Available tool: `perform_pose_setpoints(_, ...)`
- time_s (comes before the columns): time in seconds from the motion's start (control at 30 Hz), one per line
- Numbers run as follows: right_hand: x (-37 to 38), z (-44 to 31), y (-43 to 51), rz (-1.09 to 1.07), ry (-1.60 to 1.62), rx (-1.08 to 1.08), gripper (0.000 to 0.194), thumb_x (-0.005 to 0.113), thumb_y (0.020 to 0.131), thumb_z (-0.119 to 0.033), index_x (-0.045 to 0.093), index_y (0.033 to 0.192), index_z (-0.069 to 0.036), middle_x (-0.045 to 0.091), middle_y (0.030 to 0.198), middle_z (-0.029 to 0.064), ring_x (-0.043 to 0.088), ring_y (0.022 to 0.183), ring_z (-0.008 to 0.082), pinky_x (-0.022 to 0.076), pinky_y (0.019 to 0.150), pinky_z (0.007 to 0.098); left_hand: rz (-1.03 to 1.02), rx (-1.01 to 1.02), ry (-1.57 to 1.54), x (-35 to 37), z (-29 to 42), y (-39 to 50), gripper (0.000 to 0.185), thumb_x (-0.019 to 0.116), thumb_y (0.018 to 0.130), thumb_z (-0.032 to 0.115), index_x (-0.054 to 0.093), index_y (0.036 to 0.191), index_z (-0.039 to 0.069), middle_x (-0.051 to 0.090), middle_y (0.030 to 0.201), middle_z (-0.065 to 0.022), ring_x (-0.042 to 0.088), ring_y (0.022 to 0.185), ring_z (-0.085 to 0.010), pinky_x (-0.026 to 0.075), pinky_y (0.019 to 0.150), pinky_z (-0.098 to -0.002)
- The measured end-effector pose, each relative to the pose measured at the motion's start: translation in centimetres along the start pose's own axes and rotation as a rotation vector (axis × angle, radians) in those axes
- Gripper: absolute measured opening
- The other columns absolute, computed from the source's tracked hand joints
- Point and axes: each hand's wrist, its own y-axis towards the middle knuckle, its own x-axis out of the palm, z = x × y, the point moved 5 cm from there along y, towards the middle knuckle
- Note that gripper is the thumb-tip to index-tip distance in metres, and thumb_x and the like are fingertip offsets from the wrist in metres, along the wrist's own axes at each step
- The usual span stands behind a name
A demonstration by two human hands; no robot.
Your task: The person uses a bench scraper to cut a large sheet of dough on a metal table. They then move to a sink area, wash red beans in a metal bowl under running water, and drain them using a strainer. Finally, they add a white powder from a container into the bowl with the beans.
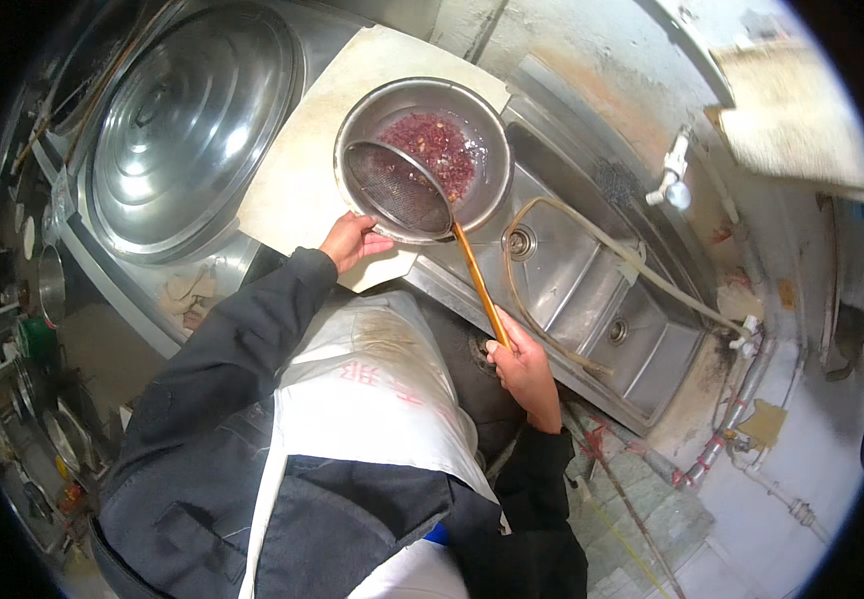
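A round stainless steel bowl point(493, 112) holds wet, reddish-purple grain-like pieces point(432, 142) mixed with paler bits; I cannot tell exactly what they are. My left hand point(353, 241) grips the near-left rim, thumb on top and fingers beneath. In my right hand point(523, 368) is the end of a long wooden handle point(481, 288). It belongs to a wire-mesh strainer point(394, 191), whose round head lies tilted over the near-left part of the bowl and hides some of the contents. The bowl rests on a pale board point(290, 172) and partly overhangs the sink side.
To the right is a stainless steel sink point(552, 277) with two basins. A hose point(664, 290) loops across it from a wall tap. A large domed metal lid point(185, 127) covers the left counter. One more tap point(673, 176) juts from the wall.
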Motion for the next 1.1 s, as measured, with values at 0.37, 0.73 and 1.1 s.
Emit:
perform_pose_setpoints(0.37, 0.3, -3.2, 7.7, 0.259, -0.179, 0.072, 0.051, 0.058, 0.092, -0.003, 0.053, 0.142, -0.008, 0.065, 0.093, -0.0017, 0.058, 0.076, 0.0072, 0.0471, 0.068, 0.0236, -0.046, -0.099, -0.030, -0.6, 0.2, 0.1, 0.034, 0.051, 0.096, 0.006, 0.038, 0.126, -0.004, 0.061, 0.104, -0.0201, 0.071, 0.086, -0.0278, 0.063, 0.078, -0.0376)
perform_pose_setpoints(0.73, 3.1, -4.1, 7.0, 0.491, -0.784, -0.341, 0.059, 0.062, 0.086, -0.001, 0.052, 0.143, -0.014, 0.060, 0.086, 0.0210, 0.061, 0.077, 0.0376, 0.0500, 0.074, 0.0428, -0.116, -0.103, -0.094, -0.2, -0.1, 1.1, 0.037, 0.048, 0.097, 0.011, 0.043, 0.130, -0.005, 0.063, 0.119, -0.0204, 0.069, 0.100, -0.0286, 0.060, 0.089, -0.0419)
perform_pose_setpoints(1.1, 5.9, -3.5, -1.4, 0.416, -0.628, -0.232, 0.053, 0.065, 0.085, -0.003, 0.056, 0.137, -0.006, 0.067, 0.108, 0.0215, 0.066, 0.095, 0.0347, 0.0521, 0.085, 0.0368, -0.097, -0.075, -0.123, -0.4, -0.5, 1.0, 0.035, 0.049, 0.096, 0.010, 0.044, 0.127, -0.004, 0.063, 0.116, -0.0200, 0.070, 0.095, -0.0303, 0.062, 0.083, -0.0413)
